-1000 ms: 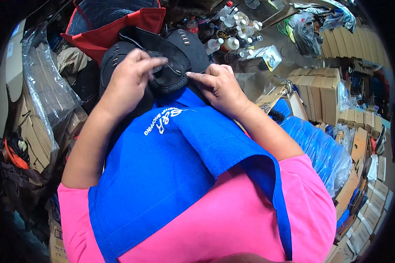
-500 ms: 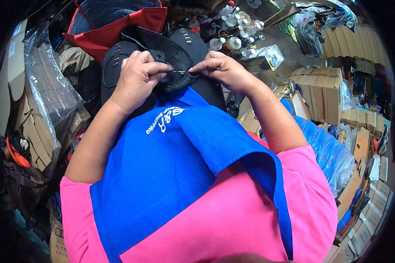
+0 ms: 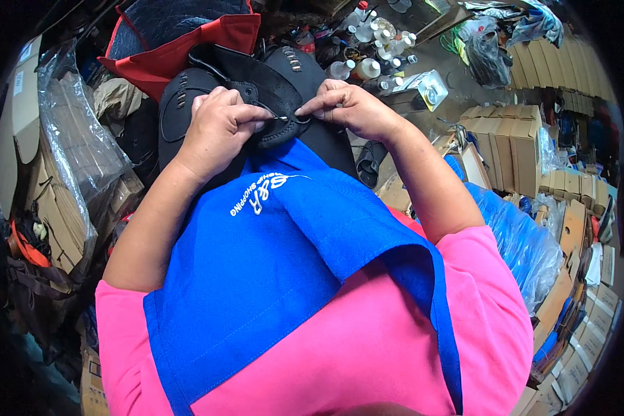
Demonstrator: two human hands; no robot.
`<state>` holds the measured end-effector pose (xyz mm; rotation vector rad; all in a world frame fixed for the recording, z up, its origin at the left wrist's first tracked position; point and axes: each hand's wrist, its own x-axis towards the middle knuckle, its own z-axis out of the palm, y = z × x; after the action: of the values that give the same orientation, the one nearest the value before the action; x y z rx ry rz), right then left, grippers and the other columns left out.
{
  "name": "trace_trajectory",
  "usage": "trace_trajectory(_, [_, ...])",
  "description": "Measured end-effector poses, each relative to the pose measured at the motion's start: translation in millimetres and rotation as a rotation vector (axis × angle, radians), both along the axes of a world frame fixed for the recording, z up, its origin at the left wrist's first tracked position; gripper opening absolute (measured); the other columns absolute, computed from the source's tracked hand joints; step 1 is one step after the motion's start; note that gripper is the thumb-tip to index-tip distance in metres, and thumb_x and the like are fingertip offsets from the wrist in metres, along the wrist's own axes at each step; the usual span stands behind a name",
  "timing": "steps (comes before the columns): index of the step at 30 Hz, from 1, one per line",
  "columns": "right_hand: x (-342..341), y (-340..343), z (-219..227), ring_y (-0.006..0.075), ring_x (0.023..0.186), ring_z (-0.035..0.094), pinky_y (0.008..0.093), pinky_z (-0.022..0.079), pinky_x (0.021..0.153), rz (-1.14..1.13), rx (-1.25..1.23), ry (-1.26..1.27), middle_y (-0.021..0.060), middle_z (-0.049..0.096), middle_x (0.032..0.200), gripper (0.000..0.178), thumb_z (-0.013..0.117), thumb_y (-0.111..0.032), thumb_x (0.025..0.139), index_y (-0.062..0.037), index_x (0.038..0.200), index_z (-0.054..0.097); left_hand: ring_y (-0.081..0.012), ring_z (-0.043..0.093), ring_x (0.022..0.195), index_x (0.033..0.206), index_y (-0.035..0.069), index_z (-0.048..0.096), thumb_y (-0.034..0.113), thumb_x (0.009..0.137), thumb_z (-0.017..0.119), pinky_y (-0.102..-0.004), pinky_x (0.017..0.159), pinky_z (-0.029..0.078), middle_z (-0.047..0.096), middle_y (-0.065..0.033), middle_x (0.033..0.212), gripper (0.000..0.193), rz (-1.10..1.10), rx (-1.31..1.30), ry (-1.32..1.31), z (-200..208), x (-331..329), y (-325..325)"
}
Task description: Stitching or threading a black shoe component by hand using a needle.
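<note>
A black shoe upper (image 3: 277, 84) with stitching along its near edge rests across my black-clad knees. My left hand (image 3: 223, 125) is closed in a pinch at the upper's left side, holding a thin, shiny needle (image 3: 280, 118) that points right over the stitched edge. Facing it, my right hand (image 3: 350, 109) has thumb and forefinger pinched together just right of the needle's tip. What lies between those fingers is too small to make out. A blue cloth (image 3: 256, 277) covers my front, its top end reaching to the upper.
Beyond my knees stands a red bag (image 3: 187, 62) with a silvery lining. Several bottles (image 3: 367, 68) crowd the floor at the far right. Cardboard boxes (image 3: 513, 149) and a blue plastic-wrapped bundle (image 3: 509, 236) are to the right. Flattened cardboard under clear plastic (image 3: 87, 139) stands at the left.
The needle now lies angled down to the right and shows less between the hands. My right fingertips have shifted very slightly left. The upper stays in place.
</note>
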<state>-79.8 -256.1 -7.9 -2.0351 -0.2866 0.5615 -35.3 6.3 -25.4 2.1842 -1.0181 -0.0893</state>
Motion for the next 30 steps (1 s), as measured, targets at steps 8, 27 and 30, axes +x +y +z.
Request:
trace_trajectory(8, [7.7, 1.5, 1.7, 0.0124, 0.082, 0.046, 0.0249, 0.040, 0.079, 0.034, 0.020, 0.081, 0.0001, 0.048, 0.079, 0.026, 0.063, -0.007, 0.083, -0.0126, 0.107, 0.072, -0.0223, 0.050, 0.077, 0.083, 0.015, 0.071, 0.008, 0.071, 0.070, -0.0351, 0.076, 0.036, 0.047, -0.0017, 0.070, 0.014, -0.169, -0.027, -0.061, -1.4, 23.4, -14.5])
trace_trajectory(27, [-10.2, 22.9, -5.0, 0.0057, 0.079, 0.059, 0.0212, 0.048, 0.073, -0.358, 0.328, 0.239, 0.0011, 0.067, 0.087, 0.018, 0.071, -0.011, 0.082, -0.0016, 0.097, 0.069, -0.0113, 0.064, 0.069, 0.090, 0.001, 0.066, 0.006, 0.074, 0.071, -0.0261, 0.066, 0.050, 0.068, -0.0081, 0.076, 0.017, 0.198, -0.177, 0.770, -8.3, -4.9, -29.0])
trace_trajectory(30, [3.2, 19.0, -4.2, 0.0056, 0.077, 0.058, 0.0212, 0.047, 0.072, -0.279, 0.196, 0.252, 0.0005, 0.066, 0.083, 0.015, 0.072, -0.011, 0.081, -0.0013, 0.091, 0.068, -0.0092, 0.061, 0.071, 0.088, 0.000, 0.065, 0.002, 0.075, 0.069, -0.0254, 0.065, 0.049, 0.067, -0.0061, 0.077, 0.014, 0.103, -0.129, 0.769, -0.6, 1.1, -31.6])
